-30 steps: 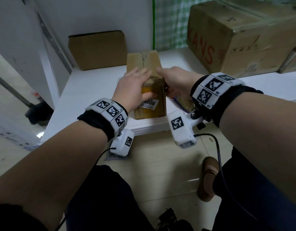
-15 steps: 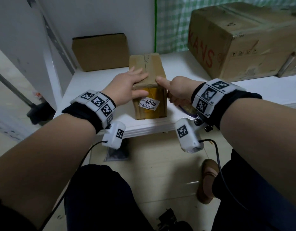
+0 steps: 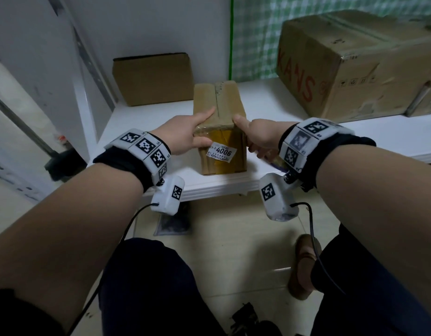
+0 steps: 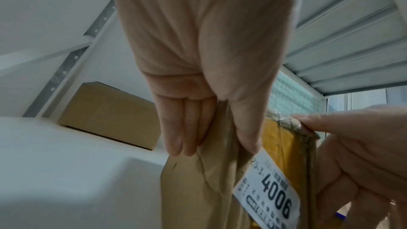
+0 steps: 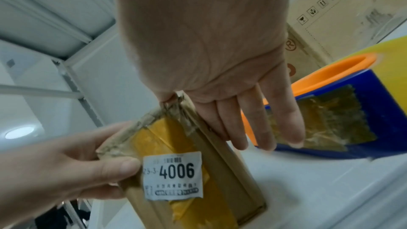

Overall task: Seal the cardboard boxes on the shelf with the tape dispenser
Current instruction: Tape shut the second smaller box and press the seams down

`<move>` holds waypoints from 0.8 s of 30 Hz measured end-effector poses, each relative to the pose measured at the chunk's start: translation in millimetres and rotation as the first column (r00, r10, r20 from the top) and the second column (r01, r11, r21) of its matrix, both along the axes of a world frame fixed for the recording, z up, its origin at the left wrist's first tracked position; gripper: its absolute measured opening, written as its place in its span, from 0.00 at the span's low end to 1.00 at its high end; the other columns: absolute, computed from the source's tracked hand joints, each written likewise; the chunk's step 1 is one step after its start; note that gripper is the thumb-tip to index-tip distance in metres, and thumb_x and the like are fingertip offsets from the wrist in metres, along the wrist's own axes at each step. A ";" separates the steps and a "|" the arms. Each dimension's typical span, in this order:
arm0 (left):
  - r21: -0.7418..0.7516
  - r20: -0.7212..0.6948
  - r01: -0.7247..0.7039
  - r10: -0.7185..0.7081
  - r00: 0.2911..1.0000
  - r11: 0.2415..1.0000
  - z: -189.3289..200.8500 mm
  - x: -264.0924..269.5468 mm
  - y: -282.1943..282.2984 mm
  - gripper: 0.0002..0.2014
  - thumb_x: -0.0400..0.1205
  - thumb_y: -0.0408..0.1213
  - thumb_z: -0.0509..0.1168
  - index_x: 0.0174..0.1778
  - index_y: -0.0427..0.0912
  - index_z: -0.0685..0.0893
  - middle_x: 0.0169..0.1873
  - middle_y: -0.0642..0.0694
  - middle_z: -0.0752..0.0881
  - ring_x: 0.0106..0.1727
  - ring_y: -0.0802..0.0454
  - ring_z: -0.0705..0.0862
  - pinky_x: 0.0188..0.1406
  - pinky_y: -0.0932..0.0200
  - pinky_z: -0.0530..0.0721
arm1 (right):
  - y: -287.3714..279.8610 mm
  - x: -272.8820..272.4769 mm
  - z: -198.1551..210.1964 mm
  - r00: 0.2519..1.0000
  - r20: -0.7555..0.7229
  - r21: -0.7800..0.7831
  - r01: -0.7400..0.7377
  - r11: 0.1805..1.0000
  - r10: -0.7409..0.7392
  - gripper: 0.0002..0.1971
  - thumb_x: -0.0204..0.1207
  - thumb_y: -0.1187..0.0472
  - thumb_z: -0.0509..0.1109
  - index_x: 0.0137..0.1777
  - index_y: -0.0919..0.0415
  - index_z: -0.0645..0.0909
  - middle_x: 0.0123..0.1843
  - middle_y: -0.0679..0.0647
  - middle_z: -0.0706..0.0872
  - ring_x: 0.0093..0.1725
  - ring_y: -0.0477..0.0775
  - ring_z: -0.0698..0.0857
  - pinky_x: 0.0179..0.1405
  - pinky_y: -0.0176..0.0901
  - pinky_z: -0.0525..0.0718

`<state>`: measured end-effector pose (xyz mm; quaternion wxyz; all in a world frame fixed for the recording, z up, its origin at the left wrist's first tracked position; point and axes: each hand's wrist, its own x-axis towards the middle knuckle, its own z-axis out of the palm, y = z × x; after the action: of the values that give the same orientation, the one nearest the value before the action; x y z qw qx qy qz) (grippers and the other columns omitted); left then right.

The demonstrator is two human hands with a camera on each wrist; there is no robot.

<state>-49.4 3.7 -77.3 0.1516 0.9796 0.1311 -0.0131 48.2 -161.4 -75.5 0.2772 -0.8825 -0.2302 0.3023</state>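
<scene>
A small cardboard box (image 3: pixel 219 103) with a white "4006" label (image 3: pixel 220 152) stands near the front edge of the white shelf (image 3: pixel 141 134). My left hand (image 3: pixel 185 137) holds its near left corner, with the thumb on the labelled front face and straight fingers (image 4: pixel 185 128) down the left side. My right hand (image 3: pixel 260 138) has its thumb on the near right top corner, and its straight fingers (image 5: pixel 264 119) lie along the right side. The blue and orange tape dispenser (image 5: pixel 374 111) lies on the shelf just right of the box, beyond my right hand.
A plain brown box (image 3: pixel 154 78) stands at the back left against the wall. A large box printed with red letters (image 3: pixel 355 64) fills the back right. A white shelf upright (image 3: pixel 86 76) rises at the left. Below the shelf edge are floor tiles and a brown shoe (image 3: pixel 304 265).
Both hands have slid back along the top of the small box towards me, from its middle to its near top corners. The box has stayed in place.
</scene>
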 end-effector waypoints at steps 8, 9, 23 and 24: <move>0.108 -0.030 0.027 -0.023 0.999 0.994 3.6 -6.2 -3.1 0.52 0.71 0.42 0.77 0.84 0.49 0.48 0.69 0.43 0.80 0.61 0.47 0.81 0.60 0.59 0.74 | -1.9 1.4 -2.3 0.989 0.149 -0.010 0.017 1.000 -0.016 0.36 0.80 0.31 0.41 0.47 0.64 0.76 0.41 0.60 0.89 0.41 0.61 0.86 0.54 0.51 0.83; 0.123 -0.029 0.032 -0.029 0.999 0.992 4.0 -7.1 -3.1 0.53 0.70 0.43 0.77 0.84 0.48 0.48 0.67 0.43 0.81 0.59 0.48 0.82 0.60 0.58 0.75 | 0.1 2.8 -2.9 0.988 0.151 0.011 0.026 1.000 -0.027 0.38 0.80 0.31 0.43 0.45 0.67 0.78 0.40 0.61 0.90 0.40 0.62 0.89 0.53 0.52 0.85; 0.285 0.061 -0.110 0.096 0.993 0.952 -5.7 1.9 -13.8 0.33 0.82 0.60 0.54 0.82 0.52 0.57 0.61 0.35 0.80 0.60 0.38 0.79 0.57 0.46 0.79 | 4.5 16.5 -8.1 0.894 0.438 0.198 -0.196 0.960 0.092 0.25 0.80 0.42 0.63 0.76 0.46 0.72 0.74 0.49 0.78 0.71 0.50 0.76 0.69 0.38 0.71; 0.281 0.055 -0.095 0.083 0.995 0.955 -3.7 2.0 -13.8 0.34 0.82 0.58 0.56 0.82 0.49 0.57 0.61 0.35 0.80 0.61 0.37 0.79 0.58 0.46 0.79 | 4.4 16.7 -8.2 0.898 0.427 0.193 -0.201 0.960 0.103 0.28 0.77 0.40 0.65 0.77 0.46 0.71 0.73 0.49 0.78 0.70 0.49 0.77 0.68 0.38 0.71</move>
<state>-47.4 -10.1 -81.0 0.0130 0.9844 0.1725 0.0334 64.8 -157.1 -83.8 0.2989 -0.8669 -0.3859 0.1008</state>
